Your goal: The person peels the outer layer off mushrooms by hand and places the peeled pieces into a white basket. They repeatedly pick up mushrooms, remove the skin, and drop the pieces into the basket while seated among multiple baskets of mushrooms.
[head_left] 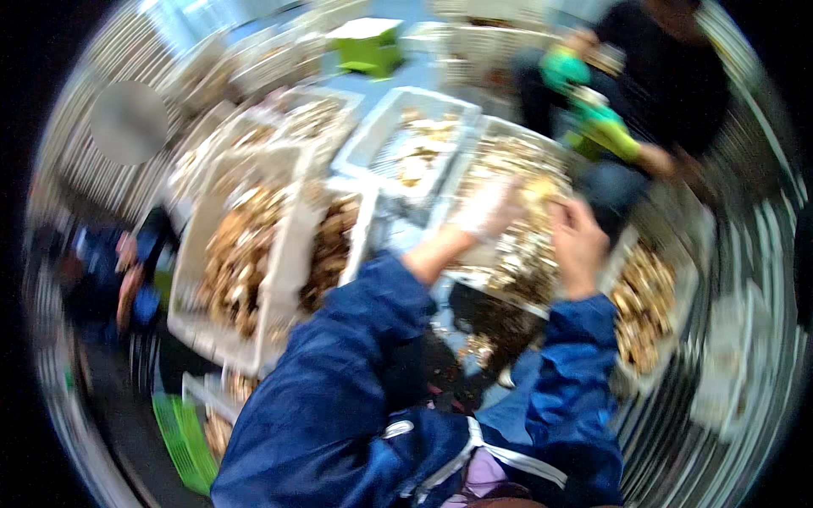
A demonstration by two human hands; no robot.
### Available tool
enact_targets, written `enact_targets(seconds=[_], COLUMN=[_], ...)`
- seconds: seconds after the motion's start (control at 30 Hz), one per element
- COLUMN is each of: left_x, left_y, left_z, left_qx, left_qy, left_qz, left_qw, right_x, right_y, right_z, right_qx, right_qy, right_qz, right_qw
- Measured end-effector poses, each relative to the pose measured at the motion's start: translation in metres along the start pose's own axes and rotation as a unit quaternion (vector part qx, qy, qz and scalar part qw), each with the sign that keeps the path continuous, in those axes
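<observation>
Both hands are close together over a white plastic crate of pale, mushroom-like pieces. My left hand, in a thin translucent glove, has its fingers bent towards a yellowish piece. That piece lies between the two hands. Just right of it is my right hand, bare, with thumb and fingertips drawn together. Blur hides whether either hand grips the piece. Below them, a dark container stands before my knees.
Crates of brown mushroom-like pieces stand left and right. Ahead is a partly filled white crate. A co-worker in green gloves sits far right; another person is at left. A green stool stands behind.
</observation>
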State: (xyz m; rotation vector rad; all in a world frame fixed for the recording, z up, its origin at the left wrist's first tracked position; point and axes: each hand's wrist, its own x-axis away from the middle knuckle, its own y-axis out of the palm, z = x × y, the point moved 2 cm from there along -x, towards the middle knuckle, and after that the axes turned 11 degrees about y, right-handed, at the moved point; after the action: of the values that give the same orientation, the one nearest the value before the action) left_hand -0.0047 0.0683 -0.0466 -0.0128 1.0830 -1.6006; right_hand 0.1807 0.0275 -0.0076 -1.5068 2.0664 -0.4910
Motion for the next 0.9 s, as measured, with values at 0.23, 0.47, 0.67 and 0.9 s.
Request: enact_targets(seconds=[0.23, 0.47, 0.67, 0.9], left_x=[-0.011, -0.019, -0.021, -0.016], left_y=[-0.008, -0.004, -0.015, -0.011], left_z=[0.024, 0.012, 0.014, 0.02], left_qx=[-0.004, 0.013, 0.221, 0.474], left_qy=[-0.052, -0.001, -0.015, -0.134], left_qz=[-0.097, -0.086, -0.092, -0.09], left_qw=[0.994, 0.996, 0.971, 0.866], right_x=[-0.008, -0.02, -0.032, -0.031], right_y=[-0.008, -0.022, -0.025, -0.05], right_z=[0.038, 0.034, 0.046, 0.027], right_qx=[-0.131, -0.084, -0.15, 0.035], right_qy=[-0.032, 0.058, 0.037, -0.071], right_qz=[-0.103, -0.119, -0.035, 0.136], right_qw=[0.986, 0.988, 0.987, 0.987])
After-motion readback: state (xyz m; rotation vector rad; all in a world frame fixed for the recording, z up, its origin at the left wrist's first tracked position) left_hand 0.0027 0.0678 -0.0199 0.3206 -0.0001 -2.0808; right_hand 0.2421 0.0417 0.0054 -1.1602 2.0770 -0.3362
